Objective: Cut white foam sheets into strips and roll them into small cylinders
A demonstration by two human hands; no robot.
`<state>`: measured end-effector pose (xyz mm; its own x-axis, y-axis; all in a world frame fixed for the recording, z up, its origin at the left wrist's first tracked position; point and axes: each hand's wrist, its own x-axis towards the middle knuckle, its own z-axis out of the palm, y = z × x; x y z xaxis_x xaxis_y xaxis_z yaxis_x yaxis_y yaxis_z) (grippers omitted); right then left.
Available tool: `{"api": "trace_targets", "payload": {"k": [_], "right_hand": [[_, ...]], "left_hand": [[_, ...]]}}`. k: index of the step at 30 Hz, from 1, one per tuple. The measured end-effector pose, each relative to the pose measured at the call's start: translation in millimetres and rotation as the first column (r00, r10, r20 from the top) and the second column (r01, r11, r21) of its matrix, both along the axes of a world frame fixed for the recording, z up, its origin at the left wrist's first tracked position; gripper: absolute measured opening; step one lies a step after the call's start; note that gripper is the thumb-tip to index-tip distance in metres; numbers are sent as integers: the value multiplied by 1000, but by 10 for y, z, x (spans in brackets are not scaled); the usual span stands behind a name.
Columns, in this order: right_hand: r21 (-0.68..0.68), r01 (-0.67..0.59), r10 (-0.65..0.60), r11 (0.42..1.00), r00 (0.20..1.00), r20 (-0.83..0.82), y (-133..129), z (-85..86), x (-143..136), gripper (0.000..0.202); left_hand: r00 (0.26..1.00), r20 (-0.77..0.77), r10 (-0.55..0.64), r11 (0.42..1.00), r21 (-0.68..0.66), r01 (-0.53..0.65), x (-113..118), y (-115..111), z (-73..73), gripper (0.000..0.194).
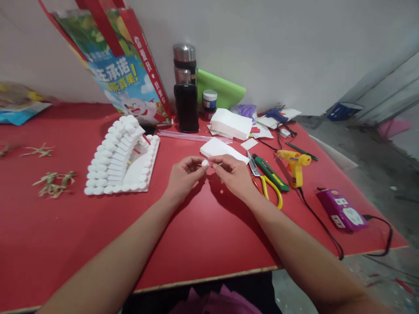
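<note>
My left hand (186,175) pinches a small white rounded piece (205,163) between thumb and fingertips, above the middle of the table. Beside it, my right hand (231,173) is closed with thumb and forefinger together near the piece; what they hold, if anything, is too small to make out. Left of my hands stands a white model (113,163) with a stepped staircase, edged by rows of rounded white pieces. Just beyond my fingers lies a stack of white sheets (224,149). Scissors (266,185) with yellow and orange handles and a green utility knife (271,173) lie right of my right hand.
A yellow glue gun (293,162) stands at the right, its cord near a purple power strip (342,210). Behind are a phone (186,108), a flask (184,54) and a printed bag (127,78). Straw-like knotted figures (54,184) lie left on the red table (203,235).
</note>
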<state>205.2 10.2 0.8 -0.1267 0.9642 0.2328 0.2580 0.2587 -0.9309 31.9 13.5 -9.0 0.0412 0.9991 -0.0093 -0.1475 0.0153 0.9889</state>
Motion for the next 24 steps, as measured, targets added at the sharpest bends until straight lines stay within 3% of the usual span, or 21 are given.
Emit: {"api": "trace_targets", "payload": {"k": [7, 11, 15, 20, 24], "right_hand": [[231, -40, 2, 972, 987, 159, 24, -56, 7, 20], [340, -110, 20, 934, 966, 258, 28, -39, 35, 23], [287, -66, 0, 956, 974, 224, 32, 9, 69, 21], [182, -5, -11, 983, 996, 91, 29, 33, 56, 20], [151, 19, -28, 988, 998, 61, -9, 24, -4, 24]], "left_hand": [[990, -137, 21, 997, 76, -11, -12, -20, -28, 27], [993, -120, 16, 999, 53, -9, -12, -36, -15, 27], [997, 70, -12, 993, -114, 20, -7, -35, 38, 33], [935, 351, -51, 946, -284, 158, -24, -21, 72, 36], [876, 481, 27, 925, -345, 161, -22, -13, 54, 29]]}}
